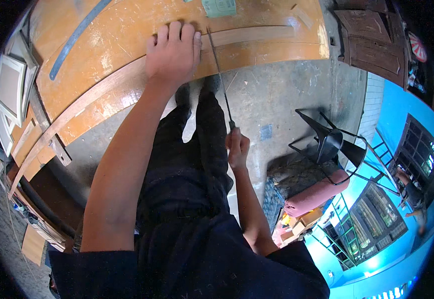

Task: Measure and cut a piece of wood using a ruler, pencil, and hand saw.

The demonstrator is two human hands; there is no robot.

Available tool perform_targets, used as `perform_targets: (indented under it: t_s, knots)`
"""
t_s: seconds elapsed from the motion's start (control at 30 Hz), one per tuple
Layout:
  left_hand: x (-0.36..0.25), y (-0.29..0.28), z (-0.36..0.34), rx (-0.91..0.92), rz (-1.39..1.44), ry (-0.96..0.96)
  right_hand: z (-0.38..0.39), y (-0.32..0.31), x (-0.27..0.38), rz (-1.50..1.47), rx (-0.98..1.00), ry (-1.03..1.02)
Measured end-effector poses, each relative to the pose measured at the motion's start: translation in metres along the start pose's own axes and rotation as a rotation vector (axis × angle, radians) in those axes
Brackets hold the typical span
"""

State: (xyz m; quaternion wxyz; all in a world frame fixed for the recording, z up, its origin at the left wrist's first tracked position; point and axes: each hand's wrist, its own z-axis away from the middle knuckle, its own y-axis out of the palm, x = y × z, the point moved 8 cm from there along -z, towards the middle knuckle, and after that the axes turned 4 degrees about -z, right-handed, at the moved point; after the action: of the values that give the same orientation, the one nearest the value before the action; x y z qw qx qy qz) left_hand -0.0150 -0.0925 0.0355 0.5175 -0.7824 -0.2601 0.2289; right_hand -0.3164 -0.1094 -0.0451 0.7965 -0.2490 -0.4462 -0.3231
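Observation:
A long wooden board (pixel 112 82) lies along the near side of an orange-brown worktable (pixel 117 42), its left end reaching past the table's edge. My left hand (pixel 173 57) presses down on the board, fingers curled over its far side. In my right hand (pixel 238 150), lower and nearer my body, is the dark handle of a handsaw. The thin saw blade (pixel 219 74), seen nearly edge-on, crosses the board just right of my left hand. Whether its teeth have cut into the wood is too fine to tell.
A grey metal ruler (pixel 77 42) and a green paper sheet (pixel 219 7) lie on the table. Framed panels (pixel 11 89) lean at left. Rightward stand a black chair (pixel 329 142), a pink roll (pixel 316 193) and dark wooden furniture (pixel 373 45). Another person (pixel 413 192) is at far right.

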Motion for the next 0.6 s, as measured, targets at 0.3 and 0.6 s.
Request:
perform_targets:
  t_s: [0.3, 0.6]
  knots:
    - [-0.004, 0.003, 0.002, 0.089, 0.007, 0.04, -0.05, 0.029, 0.03, 0.042, -0.03, 0.049]
    - [-0.007, -0.008, 0.002, 0.108, 0.122, 0.155, -0.015, 0.014, 0.032, 0.012, -0.034, 0.013]
